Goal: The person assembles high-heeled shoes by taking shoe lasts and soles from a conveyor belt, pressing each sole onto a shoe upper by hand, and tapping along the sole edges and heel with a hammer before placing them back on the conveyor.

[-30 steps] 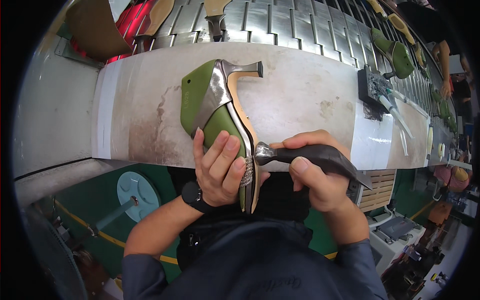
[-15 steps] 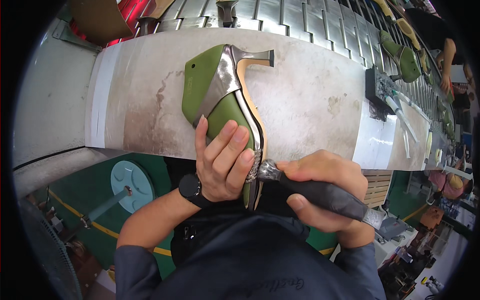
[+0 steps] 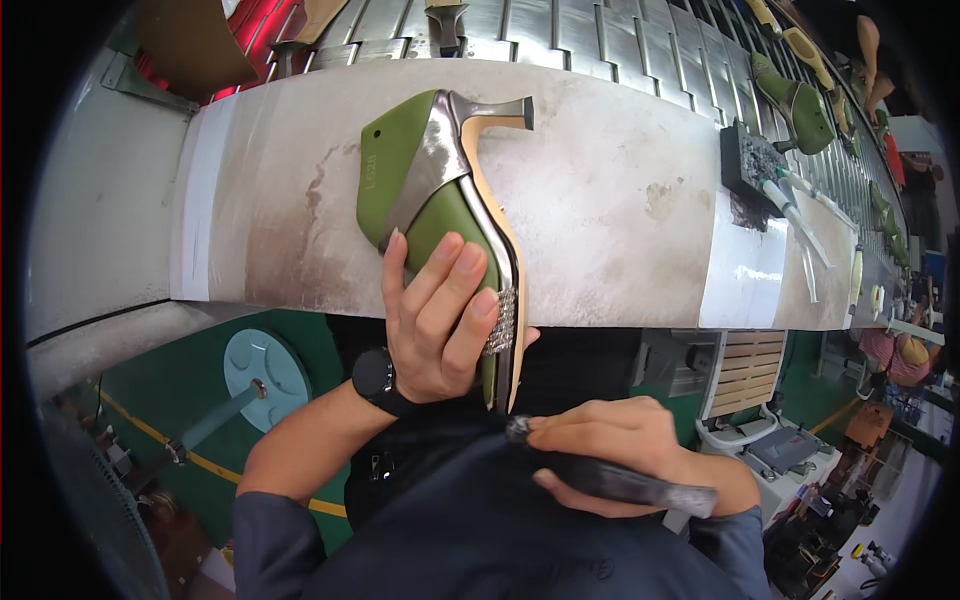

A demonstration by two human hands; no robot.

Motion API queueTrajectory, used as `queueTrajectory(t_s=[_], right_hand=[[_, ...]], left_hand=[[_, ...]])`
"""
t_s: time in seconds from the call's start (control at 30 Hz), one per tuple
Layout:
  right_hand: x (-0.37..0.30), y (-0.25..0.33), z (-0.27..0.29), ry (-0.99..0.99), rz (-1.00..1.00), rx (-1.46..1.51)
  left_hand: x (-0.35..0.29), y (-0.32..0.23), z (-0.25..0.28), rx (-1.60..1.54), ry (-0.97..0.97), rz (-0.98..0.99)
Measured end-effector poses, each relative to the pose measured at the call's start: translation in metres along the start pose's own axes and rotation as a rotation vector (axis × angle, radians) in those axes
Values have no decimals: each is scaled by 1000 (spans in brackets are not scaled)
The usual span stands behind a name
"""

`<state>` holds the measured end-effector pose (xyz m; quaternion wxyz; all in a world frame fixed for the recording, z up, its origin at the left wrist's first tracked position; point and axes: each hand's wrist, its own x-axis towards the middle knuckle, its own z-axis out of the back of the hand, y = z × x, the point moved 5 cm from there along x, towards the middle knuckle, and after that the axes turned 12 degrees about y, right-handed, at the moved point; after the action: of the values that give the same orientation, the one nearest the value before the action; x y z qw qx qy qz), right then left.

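A high-heeled shoe (image 3: 463,195) in shiny pewter is fitted on a green shoe last (image 3: 385,145). Its tan sole edge faces right, the heel points away to the right, and the toe hangs past the bench's near edge. Near the toe runs a sparkly band (image 3: 502,322). My left hand (image 3: 432,325) is closed around the forepart, the thumb tip showing on the sole side. Below and right of the toe, my right hand (image 3: 610,440) grips a hand tool (image 3: 625,482) with a dark wrapped handle and a metallic tip. That tip is apart from the shoe, close to the toe.
The shoe lies over a stained pale bench (image 3: 620,220). Beyond it runs a metal slat conveyor (image 3: 560,35) with another green last (image 3: 795,105). A dark block (image 3: 748,165) and slim tubes (image 3: 800,220) sit at the right. A blue round-topped stool (image 3: 265,365) stands lower left.
My right hand has drawn the tool down toward my body, off the sparkly band and past the toe. The shoe, still in my left hand, has shifted slightly left.
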<state>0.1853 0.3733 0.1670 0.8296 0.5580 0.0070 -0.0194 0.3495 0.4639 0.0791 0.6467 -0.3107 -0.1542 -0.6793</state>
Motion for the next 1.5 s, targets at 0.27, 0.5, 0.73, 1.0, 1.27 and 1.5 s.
queueTrajectory(t_s=[0.27,0.5,0.73,1.0,1.27,1.5], right_hand=[[26,-4,36,-280,29,40],[53,-13,68,-225,-106,158],[85,-23,97,-75,-306,275],[126,-44,112,-41,-350,381],[127,-58,98,-286,-459,532],[160,-61,119,-155,-517,415]], left_hand=[[-4,1,-6,-65,-105,63],[-10,7,-5,-90,-67,55],[-13,4,-13,-77,-133,109],[-14,2,-14,-135,-138,121],[-15,0,-11,-200,-110,135],[-15,1,-10,-210,-98,120]])
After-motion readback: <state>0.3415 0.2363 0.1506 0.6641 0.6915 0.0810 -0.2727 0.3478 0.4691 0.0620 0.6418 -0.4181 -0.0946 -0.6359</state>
